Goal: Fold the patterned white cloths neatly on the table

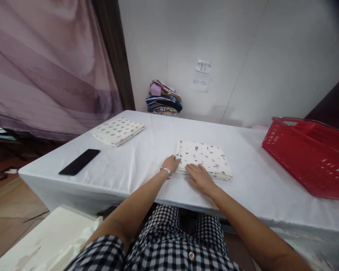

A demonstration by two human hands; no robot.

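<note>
Cloth (205, 156), white with a scatter of small coloured motifs, lies folded into a flat rectangular pad on the white-draped table (155, 131), close to its near edge around the middle. The left hand (170, 164), a silvery bracelet (166, 172) at its wrist, has its fingers bent at the pad's near left corner; whether they pinch the fabric I cannot tell. The right hand (200, 179) lies flat on the pad's near edge, palm down, fingers stretched out and slightly apart, gripping nothing.

A second folded cloth (119, 131), white with rows of grey motifs, sits toward the table's far left corner. A black, phone-like slab (80, 162) lies at the table's left end, nearer the front. The red plastic basket (305, 150) occupies the table's right end.

At the table's far edge rises a stack of folded fabrics (165, 103), blue, lilac and patterned. Beyond that edge, two handwritten papers are on the pale wall (164, 41), the lower paper (200, 82) reading "45-50". Past the table's left end hangs a pinkish curtain (51, 56).
</note>
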